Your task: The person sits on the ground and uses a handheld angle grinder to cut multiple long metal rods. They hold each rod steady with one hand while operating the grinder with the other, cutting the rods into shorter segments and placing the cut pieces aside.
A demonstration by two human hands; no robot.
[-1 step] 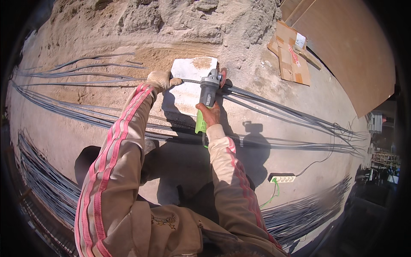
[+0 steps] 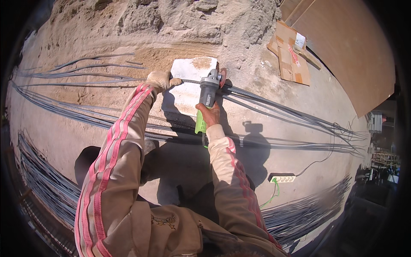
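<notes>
My left hand (image 2: pixel 159 80), in a pale work glove, is closed around a steel rebar (image 2: pixel 190 81) that lies across a white slab (image 2: pixel 182 67). My right hand (image 2: pixel 209 114) looks bare and is wrapped around the body of a grey and green angle grinder (image 2: pixel 208 93). The reddish disc (image 2: pixel 223 77) sits on the right side of the grinder's head, at the slab's right edge, close to the bars. Whether the disc touches the rebar I cannot tell. A cord leaves the grinder's lower end, toward my sleeve.
Long rebars (image 2: pixel 282 105) spread out to the right, others (image 2: pixel 64 107) to the left. Bundles of thin bars (image 2: pixel 43 175) lie at both lower sides. A white power strip (image 2: pixel 283 178) with a green cord is at right. Flattened cardboard (image 2: pixel 291 60) and a brown board (image 2: pixel 351 51) lie beyond.
</notes>
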